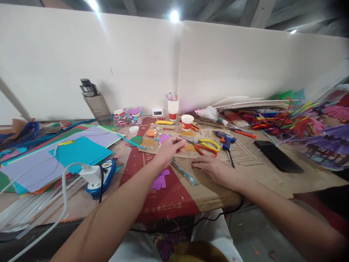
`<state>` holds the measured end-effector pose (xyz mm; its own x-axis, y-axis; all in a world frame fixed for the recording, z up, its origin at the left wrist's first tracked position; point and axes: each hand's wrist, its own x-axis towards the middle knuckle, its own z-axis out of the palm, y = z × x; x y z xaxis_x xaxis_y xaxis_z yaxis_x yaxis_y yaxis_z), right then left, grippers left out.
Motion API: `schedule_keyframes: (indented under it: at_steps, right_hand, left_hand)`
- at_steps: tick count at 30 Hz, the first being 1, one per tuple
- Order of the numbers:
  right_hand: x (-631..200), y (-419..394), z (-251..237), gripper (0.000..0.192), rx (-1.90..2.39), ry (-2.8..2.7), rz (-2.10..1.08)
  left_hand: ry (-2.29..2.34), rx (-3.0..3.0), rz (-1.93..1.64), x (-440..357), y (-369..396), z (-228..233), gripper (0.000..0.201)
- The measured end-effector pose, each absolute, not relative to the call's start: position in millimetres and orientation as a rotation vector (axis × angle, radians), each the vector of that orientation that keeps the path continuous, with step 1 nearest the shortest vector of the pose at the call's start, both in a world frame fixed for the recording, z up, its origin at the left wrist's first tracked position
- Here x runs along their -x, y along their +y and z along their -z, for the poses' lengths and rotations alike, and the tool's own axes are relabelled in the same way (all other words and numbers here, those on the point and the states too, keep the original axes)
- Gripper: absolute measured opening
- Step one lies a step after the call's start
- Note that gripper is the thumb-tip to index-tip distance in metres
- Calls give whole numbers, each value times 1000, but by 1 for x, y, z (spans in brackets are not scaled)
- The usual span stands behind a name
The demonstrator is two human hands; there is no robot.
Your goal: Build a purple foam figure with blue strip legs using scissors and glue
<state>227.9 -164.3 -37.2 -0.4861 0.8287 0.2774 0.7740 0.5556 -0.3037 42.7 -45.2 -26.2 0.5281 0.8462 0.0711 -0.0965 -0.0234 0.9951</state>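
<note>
"Pinching its fingertips close together, is the left hand [171, 146] holding something?"

"I cannot tell. The fingers curl in tight, and anything between them is too small to see. It hangs just beside the tips of the scissors [196, 143]."

"And the right hand [211, 167]?"

"It lies low and flat, with its fingers stretched out and nothing in them. It seems to rest on the cardboard [261, 178], maybe to keep that arm steady."

"Where are the scissors?"

"Just past the right hand, with the yellow and orange handles turned to that side. I guess that makes them easy to grab."

"Why is the glue gun [226, 140] there?"

"It lies to the right of the scissors, maybe so it is close too. Its black cord [231, 159] runs back toward the right arm."

"What is the cardboard for?"

"Perhaps it keeps glue off what is below."

"And the tall cup [173, 106]?"

"It stands up at the back with pens [171, 97] in it, likely so they don't roll. The purple paper pieces [161, 181] lie near the left arm, on the red part."
</note>
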Motion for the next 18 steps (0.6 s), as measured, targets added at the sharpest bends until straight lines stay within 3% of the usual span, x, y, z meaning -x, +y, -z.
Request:
schedule_keyframes:
  at_steps: [9,18]
  right_hand:
    - [-255,-194,23,33,1520,-2288,-201]
    - [-250,-175,51,25,1656,-2246,-56]
  left_hand:
    - [730,-1389,-890,-42,-42,26,26]
    - [736,-1427,-869,-42,-45,25,26]
